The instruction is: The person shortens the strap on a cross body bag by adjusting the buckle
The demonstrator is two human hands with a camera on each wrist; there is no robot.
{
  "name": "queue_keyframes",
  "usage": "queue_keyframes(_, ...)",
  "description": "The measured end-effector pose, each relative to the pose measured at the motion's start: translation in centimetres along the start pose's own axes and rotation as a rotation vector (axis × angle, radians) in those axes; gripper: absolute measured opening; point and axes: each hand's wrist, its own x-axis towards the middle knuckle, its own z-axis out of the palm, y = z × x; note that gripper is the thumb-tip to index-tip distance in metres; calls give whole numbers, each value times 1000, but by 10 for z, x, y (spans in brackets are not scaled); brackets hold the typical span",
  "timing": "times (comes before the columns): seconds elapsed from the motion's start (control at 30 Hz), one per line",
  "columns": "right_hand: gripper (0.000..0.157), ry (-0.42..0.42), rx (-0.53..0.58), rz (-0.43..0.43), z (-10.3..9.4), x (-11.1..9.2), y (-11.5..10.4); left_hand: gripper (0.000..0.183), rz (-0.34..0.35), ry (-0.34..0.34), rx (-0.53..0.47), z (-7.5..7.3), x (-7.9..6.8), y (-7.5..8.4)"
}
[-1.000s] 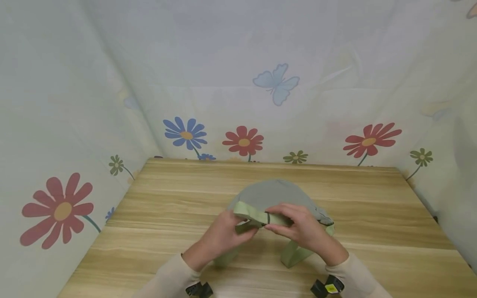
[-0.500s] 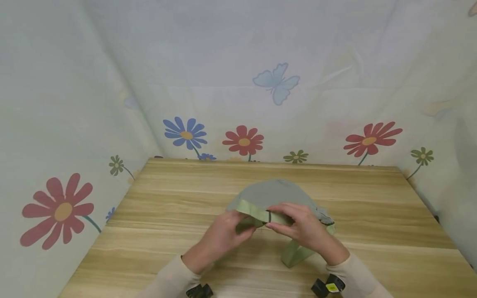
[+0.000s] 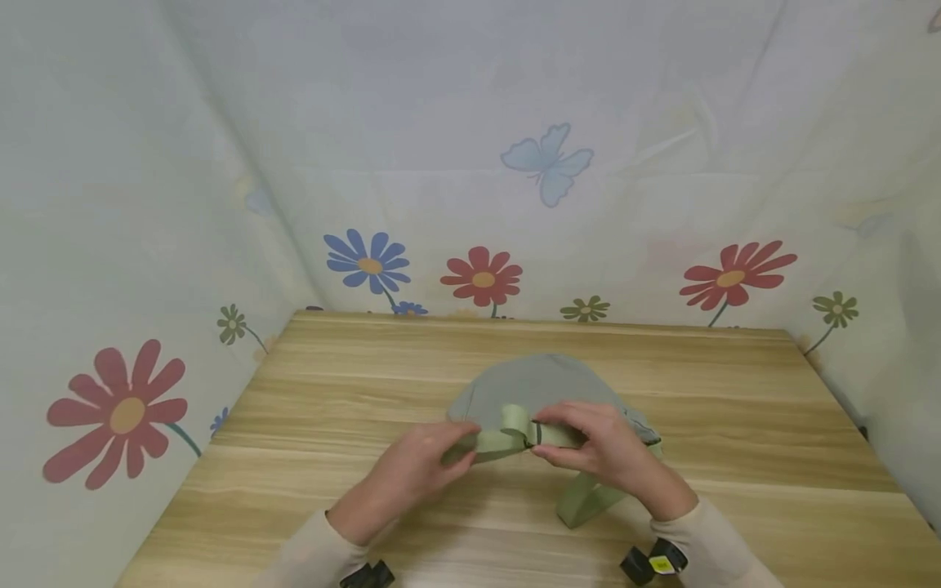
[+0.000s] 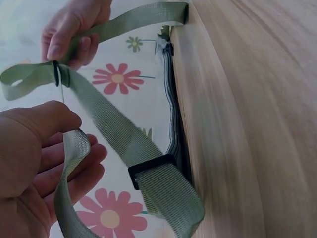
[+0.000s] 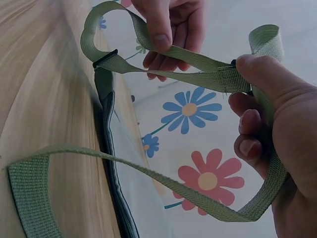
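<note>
A grey bag [image 3: 544, 380] with a rounded outline lies on the table, its zipper [image 4: 171, 99] showing along one edge in the left wrist view. Green webbing strap [image 3: 494, 445] runs from it up to both hands. My left hand [image 3: 415, 461] pinches a length of strap between thumb and fingers, left of the black slider [image 4: 56, 73]. At that slider my right hand [image 3: 606, 445] grips the strap with thumb and fingertips. A small strap loop [image 3: 515, 418] stands up between the hands. Nearer the bag, the strap passes a black rectangular buckle [image 4: 151, 168].
The wooden table [image 3: 353, 359] extends around the bag to walls of pale cloth [image 3: 412, 180] printed with flowers and a butterfly. A slack fold of strap [image 3: 584, 500] hangs below the right wrist.
My left hand has drawn left and slightly down, pulling its strap length straighter. The loop beside the slider has become small and curled upright. The right hand has barely shifted.
</note>
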Motion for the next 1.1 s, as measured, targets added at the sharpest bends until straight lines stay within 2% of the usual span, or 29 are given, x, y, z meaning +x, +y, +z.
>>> queue_keyframes(0.2,28,12,46,-18,4,3,-2,30,38,19,23,0,-1,-1)
queue_keyframes(0.43,26,38,84,-8,5,2,-2,29,10,16,64,-2,-2,-1)
queue_keyframes(0.53,23,76,98,14,1,1,-1,28,-31,-8,75,-3,-3,-3)
queue_keyframes(0.63,25,103,98,23,-4,1,1,28,-109,-37,65,-5,-7,-7)
queue_keyframes(0.77,33,99,68,4,-13,1,4,28,-170,-41,39,-12,-15,-13)
queue_keyframes(0.97,41,108,13,-23,-23,0,9,29,-105,22,18,-20,-28,-28)
queue_keyframes(1.1,41,118,10,-35,-28,-2,10,30,-87,61,32,-24,-38,-38)
